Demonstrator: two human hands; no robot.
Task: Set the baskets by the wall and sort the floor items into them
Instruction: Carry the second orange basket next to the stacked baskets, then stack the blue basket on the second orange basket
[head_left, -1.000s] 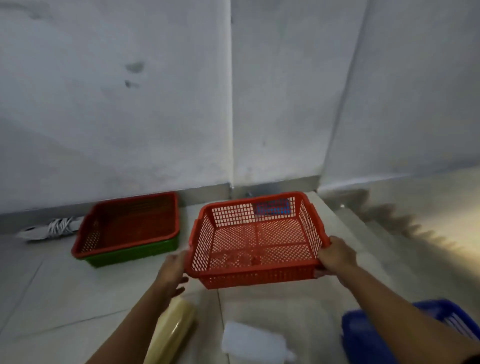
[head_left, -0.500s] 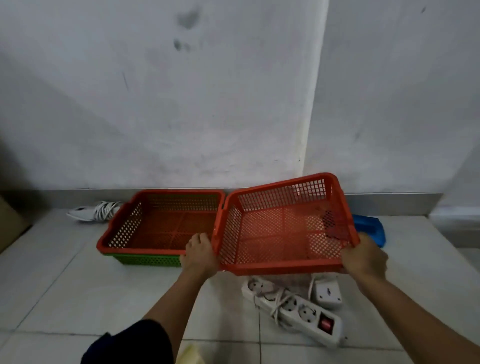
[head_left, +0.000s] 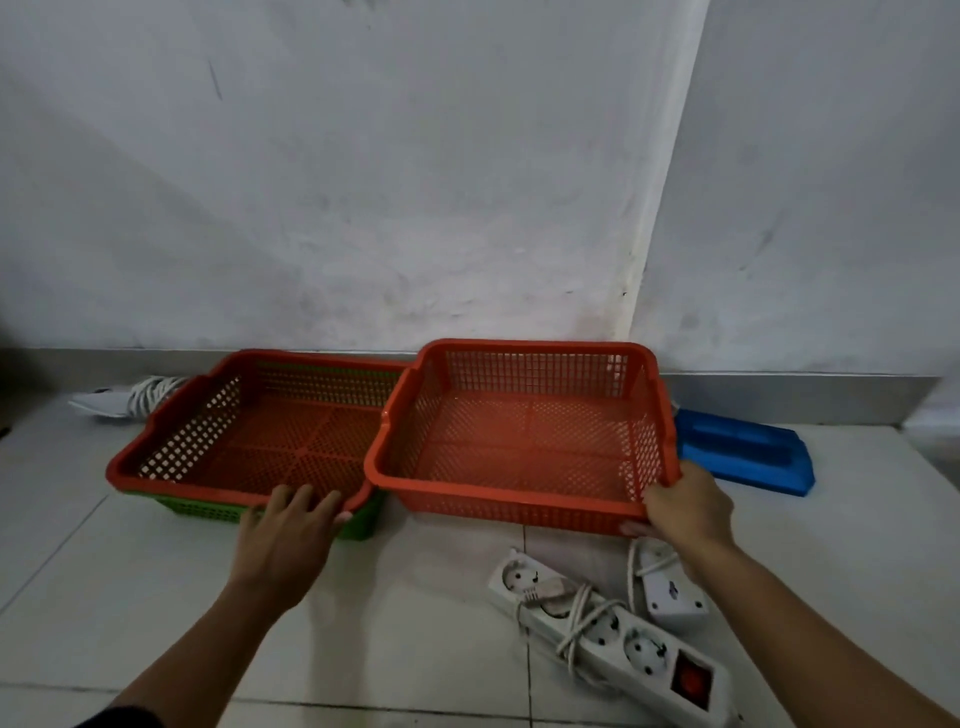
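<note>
- Two red perforated plastic baskets (head_left: 524, 441) sit side by side at the far wall (head_left: 363, 208).
- Right hand (head_left: 685, 506) fingers grasp the right basket's near-right corner.
- Left hand (head_left: 288, 535), fingers spread loose, rests at the left red basket (head_left: 249, 431), which is nested in a green one (head_left: 358, 522).

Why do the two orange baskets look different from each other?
The left orange basket sits nested in a green basket; the right orange basket has none under it. The right hand grips the right basket's corner, while the left hand lies open at the left basket's rim. Both are orange, mesh-sided, empty and near the wall.
</note>
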